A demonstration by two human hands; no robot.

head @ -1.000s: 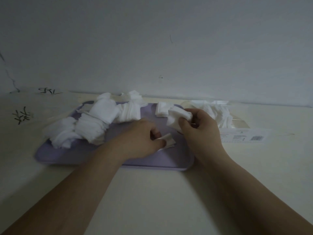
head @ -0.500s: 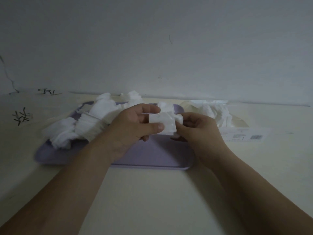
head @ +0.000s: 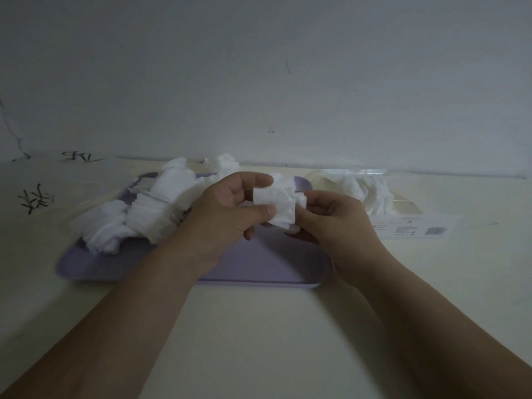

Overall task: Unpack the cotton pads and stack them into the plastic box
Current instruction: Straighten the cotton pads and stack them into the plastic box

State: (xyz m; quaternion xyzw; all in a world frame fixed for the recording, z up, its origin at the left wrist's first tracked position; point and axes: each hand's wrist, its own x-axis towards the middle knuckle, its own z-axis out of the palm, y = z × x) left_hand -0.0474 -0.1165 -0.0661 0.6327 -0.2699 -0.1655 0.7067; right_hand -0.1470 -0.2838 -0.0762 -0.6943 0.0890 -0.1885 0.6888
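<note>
Pale bench (head: pixel 259 335) runs back to a plain grey-white wall (head: pixel 259 82); black pen scribbles (head: pixel 34 197) mark the bench at far left. A lavender tray (head: pixel 276 266), flat w/ rounded corners and a low rim, sits mid-bench, its near-right part bare. A heap of loose pads (head: pixel 138 217) lies across the tray's left and back: fluffy, white, square-cut, some in slumped stacks, a few spilling past the back edge. Just right of the tray sits a clear plastic container (head: pixel 406 210) w/ more white pads bunched inside and a white barcode label (head: pixel 417 229) along its near side; can't tell if it is the box or the wrapper. Both forearms cross the near bench and cover the tray's front-centre. The hands meet above the tray's right-centre, off its surface. Left hand (head: pixel 227 217), palm turned right, pinches a small stack of cotton pads (head: pixel 277 207) btwn thumb on the front face and index finger over the top edge; the other fingers curl loosely beneath. Right hand (head: pixel 338 226) grips the same stack from the right, fingers curled round its back and lower edge. The stack stands roughly upright, front pad facing the camera, edges uneven, layers fanning out at the bottom and right.
</note>
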